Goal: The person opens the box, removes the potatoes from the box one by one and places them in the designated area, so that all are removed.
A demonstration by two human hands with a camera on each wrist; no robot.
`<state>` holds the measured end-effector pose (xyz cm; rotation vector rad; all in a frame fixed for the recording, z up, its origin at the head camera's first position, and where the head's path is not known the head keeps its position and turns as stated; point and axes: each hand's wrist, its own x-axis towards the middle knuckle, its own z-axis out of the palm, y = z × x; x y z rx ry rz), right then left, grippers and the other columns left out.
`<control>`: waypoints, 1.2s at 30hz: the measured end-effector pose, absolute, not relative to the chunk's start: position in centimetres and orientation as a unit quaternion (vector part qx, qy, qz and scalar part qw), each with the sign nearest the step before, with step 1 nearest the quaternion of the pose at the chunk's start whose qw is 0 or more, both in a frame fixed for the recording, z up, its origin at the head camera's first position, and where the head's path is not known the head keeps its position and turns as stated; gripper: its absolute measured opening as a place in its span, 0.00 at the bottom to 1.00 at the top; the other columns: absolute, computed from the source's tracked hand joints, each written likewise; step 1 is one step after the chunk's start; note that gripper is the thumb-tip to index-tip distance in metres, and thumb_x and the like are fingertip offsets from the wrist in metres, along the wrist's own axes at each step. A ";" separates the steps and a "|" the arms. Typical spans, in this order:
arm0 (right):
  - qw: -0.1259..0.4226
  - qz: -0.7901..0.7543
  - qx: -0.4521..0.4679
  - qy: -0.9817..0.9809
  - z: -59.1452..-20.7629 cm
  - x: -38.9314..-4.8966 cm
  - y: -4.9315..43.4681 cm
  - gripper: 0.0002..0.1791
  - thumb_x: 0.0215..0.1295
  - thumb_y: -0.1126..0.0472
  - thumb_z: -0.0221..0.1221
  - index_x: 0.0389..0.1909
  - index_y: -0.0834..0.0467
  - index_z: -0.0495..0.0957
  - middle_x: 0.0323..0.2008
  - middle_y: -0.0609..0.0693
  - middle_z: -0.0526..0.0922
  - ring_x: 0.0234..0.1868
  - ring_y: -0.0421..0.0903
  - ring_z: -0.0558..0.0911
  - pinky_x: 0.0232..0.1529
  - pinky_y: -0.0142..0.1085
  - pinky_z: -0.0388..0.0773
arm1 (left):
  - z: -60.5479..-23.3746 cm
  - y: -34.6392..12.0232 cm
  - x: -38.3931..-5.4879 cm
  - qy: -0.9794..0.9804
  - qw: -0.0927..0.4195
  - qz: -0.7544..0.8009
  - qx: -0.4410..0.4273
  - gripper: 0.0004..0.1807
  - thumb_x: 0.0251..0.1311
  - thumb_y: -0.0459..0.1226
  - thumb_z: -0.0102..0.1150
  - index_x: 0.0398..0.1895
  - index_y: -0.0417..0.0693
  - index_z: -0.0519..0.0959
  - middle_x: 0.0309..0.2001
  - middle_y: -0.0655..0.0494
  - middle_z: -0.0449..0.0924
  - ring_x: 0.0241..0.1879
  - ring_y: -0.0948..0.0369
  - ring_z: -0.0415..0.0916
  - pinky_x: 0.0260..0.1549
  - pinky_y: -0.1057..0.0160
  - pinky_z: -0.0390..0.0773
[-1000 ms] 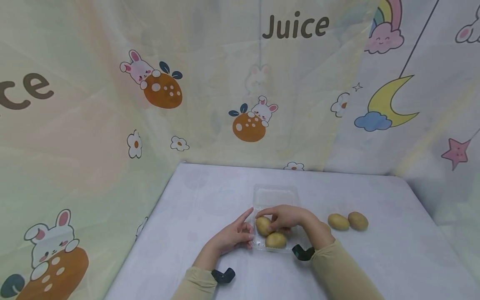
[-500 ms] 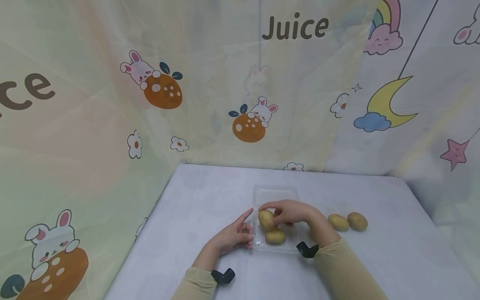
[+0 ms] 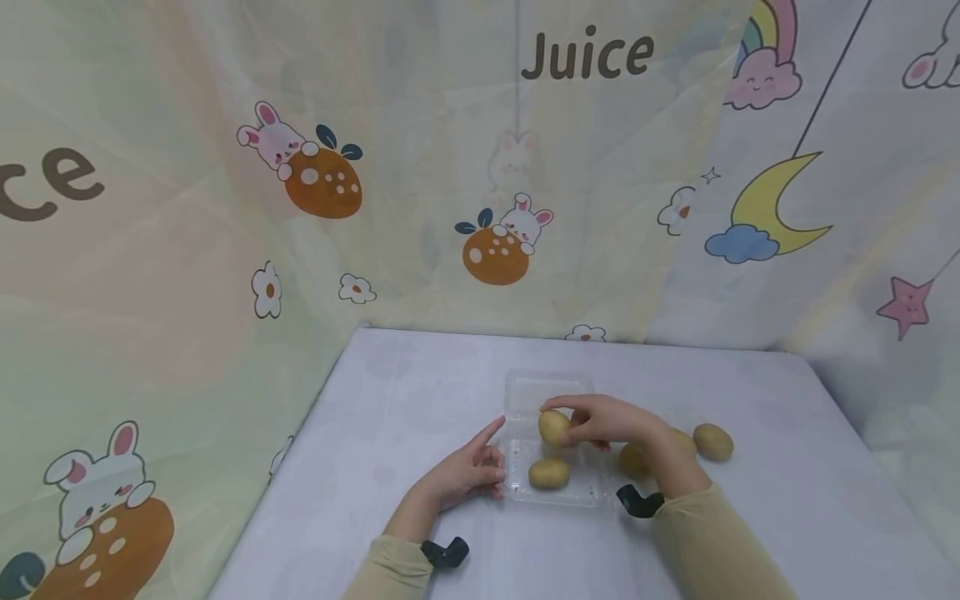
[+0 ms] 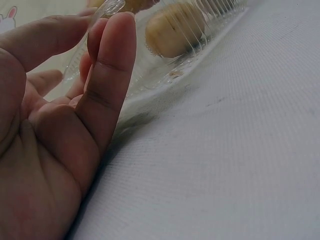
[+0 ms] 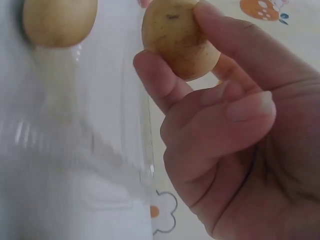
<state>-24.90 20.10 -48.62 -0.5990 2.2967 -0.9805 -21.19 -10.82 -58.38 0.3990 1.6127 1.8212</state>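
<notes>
My right hand (image 3: 613,419) pinches a potato (image 3: 553,427) between thumb and finger, above the back part of a clear plastic box (image 3: 517,492). In the right wrist view that potato (image 5: 175,40) shows a small dark mark. Another potato (image 3: 549,473) lies inside the box, apart from the held one. At the box's left edge, my left hand (image 3: 461,477) has its index finger stretched along the side. The left wrist view shows the rim (image 4: 107,9) gripped between this hand's fingers (image 4: 112,60).
The box's lid (image 3: 547,385) lies folded back behind it. Right of the box, a potato (image 3: 634,461) and another (image 3: 682,442) are partly covered by my right arm; a third potato (image 3: 713,442) sits farther right. Printed cloth walls enclose the white table (image 3: 420,375).
My right hand has lifted one potato off its place beside the other and carried it right and back. The left hand stays in place. A potato behind the right arm has come into view.
</notes>
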 end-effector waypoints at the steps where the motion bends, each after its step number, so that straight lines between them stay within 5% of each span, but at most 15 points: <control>1: 0.281 -0.369 -0.217 0.859 -48.5 -24.7 20.4 0.28 0.62 0.47 0.66 0.62 0.28 0.71 0.29 0.55 0.79 0.15 0.44 0.68 0.21 0.40 0.74 | -58.4 -10.8 -21.2 0.619 0.331 0.696 0.153 0.52 0.59 0.31 0.65 0.78 0.75 0.46 0.40 0.56 0.72 0.32 0.59 0.81 0.37 0.59 0.85; 16: 0.259 -0.412 -0.178 0.855 -48.8 -21.6 25.8 0.31 0.61 0.47 0.66 0.66 0.37 0.70 0.31 0.55 0.80 0.15 0.44 0.69 0.17 0.39 0.74 | -58.7 -10.8 -21.1 0.625 0.327 0.692 0.151 0.50 0.60 0.31 0.64 0.76 0.81 0.49 0.40 0.56 0.73 0.32 0.59 0.81 0.37 0.58 0.85; 25: 0.241 -0.434 -0.169 0.852 -49.7 -18.9 29.6 0.33 0.62 0.49 0.66 0.68 0.45 0.68 0.31 0.58 0.80 0.13 0.42 0.68 0.15 0.44 0.76 | -58.4 -10.8 -21.1 0.625 0.322 0.693 0.160 0.50 0.61 0.31 0.62 0.78 0.76 0.47 0.40 0.56 0.72 0.32 0.60 0.80 0.37 0.58 0.86; 36: 0.239 -0.474 -0.168 0.831 -51.4 -16.0 32.3 0.33 0.65 0.53 0.64 0.70 0.52 0.66 0.29 0.50 0.78 0.15 0.34 0.68 0.13 0.38 0.75 | -58.3 -10.7 -21.1 0.635 0.326 0.685 0.147 0.52 0.59 0.32 0.66 0.76 0.80 0.48 0.39 0.56 0.73 0.31 0.61 0.80 0.36 0.59 0.85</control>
